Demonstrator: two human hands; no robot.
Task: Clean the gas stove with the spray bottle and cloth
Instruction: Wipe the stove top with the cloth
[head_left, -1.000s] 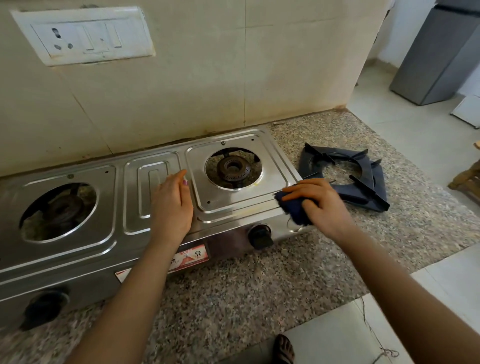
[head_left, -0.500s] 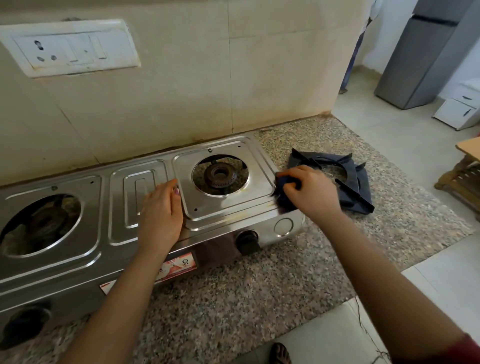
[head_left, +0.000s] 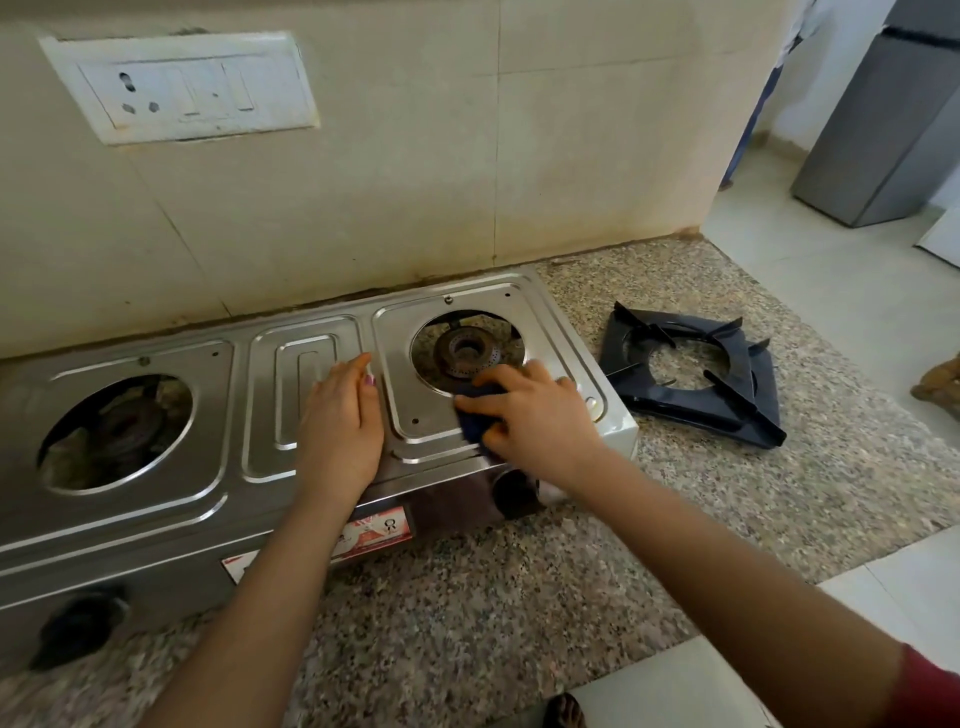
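Granite bench (head_left: 519, 613) with gas stove (head_left: 223, 405).
Right hand (head_left: 540, 421) grips cloth (head_left: 475, 425) on it; left hand (head_left: 340, 421) rests flat, released.

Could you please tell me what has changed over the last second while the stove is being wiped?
The right hand, gripping the blue cloth, slid left from the right edge of the stove onto the panel just in front of the right burner. The left hand stayed flat on the middle panel; the pan supports stayed on the counter. Nothing was let go.
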